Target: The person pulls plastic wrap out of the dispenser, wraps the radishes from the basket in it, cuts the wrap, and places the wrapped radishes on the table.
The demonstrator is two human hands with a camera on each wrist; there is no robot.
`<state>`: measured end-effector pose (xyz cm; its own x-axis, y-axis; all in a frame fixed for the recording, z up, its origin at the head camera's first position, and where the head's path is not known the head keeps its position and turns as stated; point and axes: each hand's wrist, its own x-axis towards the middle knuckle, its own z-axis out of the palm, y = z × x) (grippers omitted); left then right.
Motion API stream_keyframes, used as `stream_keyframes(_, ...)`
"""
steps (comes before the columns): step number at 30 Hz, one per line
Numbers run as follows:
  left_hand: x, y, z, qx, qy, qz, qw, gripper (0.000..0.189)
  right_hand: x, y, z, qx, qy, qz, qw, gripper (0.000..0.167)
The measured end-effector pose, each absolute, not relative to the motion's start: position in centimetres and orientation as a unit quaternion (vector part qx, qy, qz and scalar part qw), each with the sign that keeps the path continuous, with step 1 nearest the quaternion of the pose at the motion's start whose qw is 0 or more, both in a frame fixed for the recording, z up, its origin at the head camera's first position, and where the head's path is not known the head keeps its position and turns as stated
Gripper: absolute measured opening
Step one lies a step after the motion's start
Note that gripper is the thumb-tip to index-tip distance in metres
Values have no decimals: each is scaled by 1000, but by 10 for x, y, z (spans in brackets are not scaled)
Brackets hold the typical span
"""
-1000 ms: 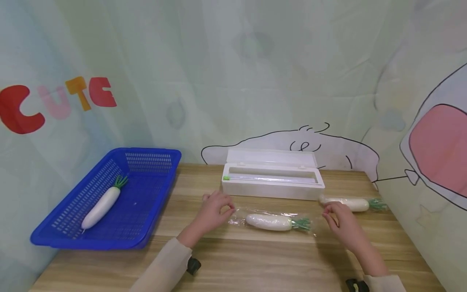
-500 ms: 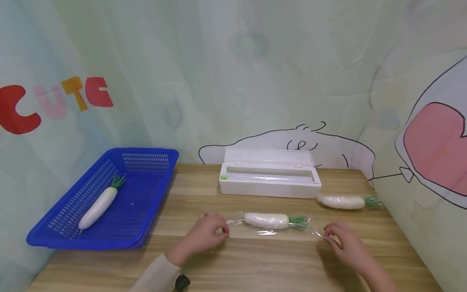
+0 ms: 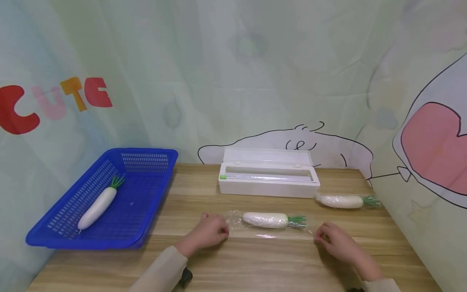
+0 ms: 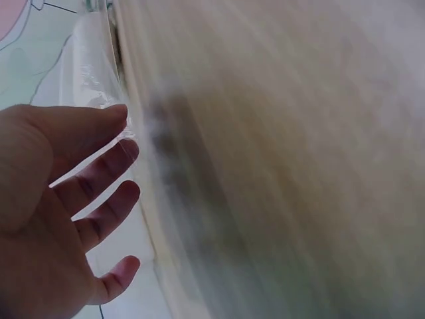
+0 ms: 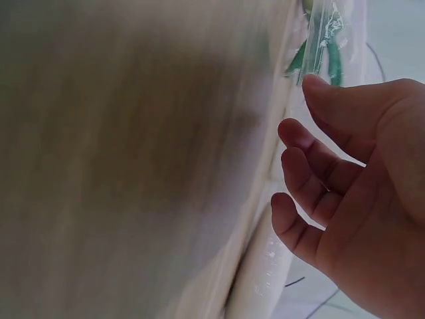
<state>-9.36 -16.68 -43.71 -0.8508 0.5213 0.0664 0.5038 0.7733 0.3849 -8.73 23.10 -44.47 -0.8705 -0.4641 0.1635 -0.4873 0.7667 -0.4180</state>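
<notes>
A white radish (image 3: 265,220) with green stems lies crosswise on the wooden table, with clear plastic wrap (image 3: 268,233) over and around it. My left hand (image 3: 211,231) is at the wrap's left end; its thumb and forefinger pinch the film, which shows between their tips in the left wrist view. At the opposite end, my right hand (image 3: 337,242) has its thumb and curled forefinger at the film's front corner. The right wrist view shows the wrap (image 5: 330,40) and green stems just beyond that thumb. The film's front edge stretches between both hands.
Behind the radish stands a white plastic wrap dispenser (image 3: 268,189), its lid raised and a film roll inside. A second wrapped radish (image 3: 343,201) lies at right. The blue basket (image 3: 155,211) on the left holds an unwrapped radish (image 3: 97,208). A printed curtain (image 3: 204,81) hangs behind.
Both hands came toward the table's front with the film, then moved slightly closer together. The right hand moved left and no longer overlaps the second wrapped radish. The front radish stayed nearly in place.
</notes>
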Motion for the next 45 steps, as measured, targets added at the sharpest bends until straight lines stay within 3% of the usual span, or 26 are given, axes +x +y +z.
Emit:
stream_keyframes(5,-104,-164,-441,260,945,194,35,10,-101,229,-447,225,-946,230,-44,8)
stream_keyframes(9,-113,-162,-444,241,950,193,41,14,-112,229,-446,203,-946,245,-67,5)
stream_keyframes(20,-128,-158,-450,176,961,210,36,2,-130,228,-444,192,-942,261,-91,12)
stream_keyframes(26,-126,-169,-444,168,957,231,55,11,-127,233,-438,167,-943,269,-105,10)
stream_keyframes(30,-124,-174,-428,154,957,241,51,8,-127,239,-422,169,-951,250,-72,9)
stream_keyframes(33,-124,-167,-417,166,958,235,6,3,-127,236,-407,182,-957,225,-24,17)
stream_keyframes(36,-125,-156,-414,203,954,219,-29,19,-126,226,-396,196,-961,198,-1,33)
stream_keyframes(41,-127,-143,-424,228,956,181,-11,36,-127,210,-403,227,-960,165,-5,53)
stream_keyframes(45,-128,-140,-433,224,963,152,4,38,-130,206,-418,234,-959,160,-10,57)
